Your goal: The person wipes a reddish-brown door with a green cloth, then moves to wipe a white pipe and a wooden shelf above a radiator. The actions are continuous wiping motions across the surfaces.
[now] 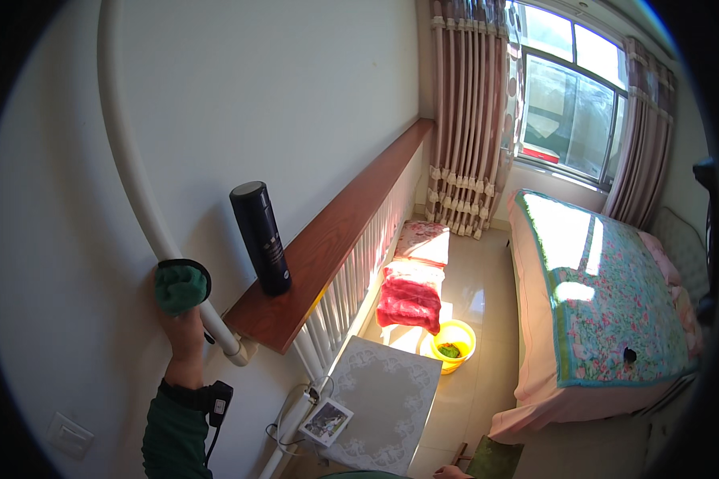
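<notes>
My left hand (183, 323) presses a bunched green cloth (180, 288) against the white vertical pipe (150, 221) on the wall; a black band loops round the cloth. A black strap with a small box and cable sits on that wrist. To its right a black cylindrical bottle (260, 239) stands upright on the end of the brown wooden shelf (341, 227) over the radiator. Only part of my right hand (450, 472) shows at the bottom edge, near a brown wooden piece (460, 453) and a green sheet-like item (495, 456); its grip is not clear.
Below the shelf are a white radiator (359, 269) and a table with a patterned grey cover (389, 383), bearing a small white box (326, 421) and cables. Beyond stand a red-covered stool (408, 302) and a yellow bucket (462, 341). A bed (611, 311) is at right.
</notes>
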`<state>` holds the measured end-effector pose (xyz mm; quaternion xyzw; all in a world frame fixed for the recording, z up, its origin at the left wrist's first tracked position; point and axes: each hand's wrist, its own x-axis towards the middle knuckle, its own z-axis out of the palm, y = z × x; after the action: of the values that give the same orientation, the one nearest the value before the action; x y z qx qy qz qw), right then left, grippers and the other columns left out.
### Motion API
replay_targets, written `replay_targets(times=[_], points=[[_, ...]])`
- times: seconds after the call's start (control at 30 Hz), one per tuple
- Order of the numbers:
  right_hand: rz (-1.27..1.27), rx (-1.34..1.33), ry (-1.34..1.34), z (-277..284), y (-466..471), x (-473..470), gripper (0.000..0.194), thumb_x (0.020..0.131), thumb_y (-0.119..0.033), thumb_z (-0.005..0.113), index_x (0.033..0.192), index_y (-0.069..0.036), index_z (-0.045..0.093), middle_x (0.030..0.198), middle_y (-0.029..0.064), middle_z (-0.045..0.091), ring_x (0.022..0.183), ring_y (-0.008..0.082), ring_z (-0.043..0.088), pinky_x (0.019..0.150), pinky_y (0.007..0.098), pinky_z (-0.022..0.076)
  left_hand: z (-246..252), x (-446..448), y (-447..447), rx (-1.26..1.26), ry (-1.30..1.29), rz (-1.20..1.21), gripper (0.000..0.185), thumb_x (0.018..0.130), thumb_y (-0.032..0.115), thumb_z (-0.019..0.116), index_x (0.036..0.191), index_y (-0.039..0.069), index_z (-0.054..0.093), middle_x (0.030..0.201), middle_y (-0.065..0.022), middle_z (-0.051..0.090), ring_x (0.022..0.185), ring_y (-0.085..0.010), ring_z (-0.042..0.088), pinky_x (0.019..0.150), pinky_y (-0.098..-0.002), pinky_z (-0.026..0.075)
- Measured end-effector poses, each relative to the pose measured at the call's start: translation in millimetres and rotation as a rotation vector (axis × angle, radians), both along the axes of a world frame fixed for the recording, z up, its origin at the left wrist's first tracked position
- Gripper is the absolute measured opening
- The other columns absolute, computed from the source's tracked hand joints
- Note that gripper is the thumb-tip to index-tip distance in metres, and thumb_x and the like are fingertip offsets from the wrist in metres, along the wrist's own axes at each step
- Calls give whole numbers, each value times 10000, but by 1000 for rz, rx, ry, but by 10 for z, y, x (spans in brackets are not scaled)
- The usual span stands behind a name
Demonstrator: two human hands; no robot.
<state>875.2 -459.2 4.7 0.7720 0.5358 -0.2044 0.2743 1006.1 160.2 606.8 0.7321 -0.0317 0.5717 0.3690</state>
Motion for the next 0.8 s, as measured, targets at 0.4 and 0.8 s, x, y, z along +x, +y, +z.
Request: replay_targets(times=[0.4, 0.8], points=[[-530, 238, 260, -629, -102, -4, 176, 887, -248, 441, 923, -243, 613, 989, -1, 587, 1016, 158, 525, 852, 348, 433, -375, -262, -623, 3, 93, 40, 1082, 820, 570, 629, 1502, -34, 45, 1446, -227, 241, 1357, -360, 266, 1129, -465, 200], [-462, 280, 233, -425, -262, -82, 169, 885, -231, 452, 902, -186, 614, 936, 37, 608, 900, 209, 544, 732, 372, 440, 926, -111, -542, 157, 2, 90, 976, 863, 384, 708, 1511, 3, 86, 1512, -218, 207, 1397, -349, 254, 1125, -437, 277]])
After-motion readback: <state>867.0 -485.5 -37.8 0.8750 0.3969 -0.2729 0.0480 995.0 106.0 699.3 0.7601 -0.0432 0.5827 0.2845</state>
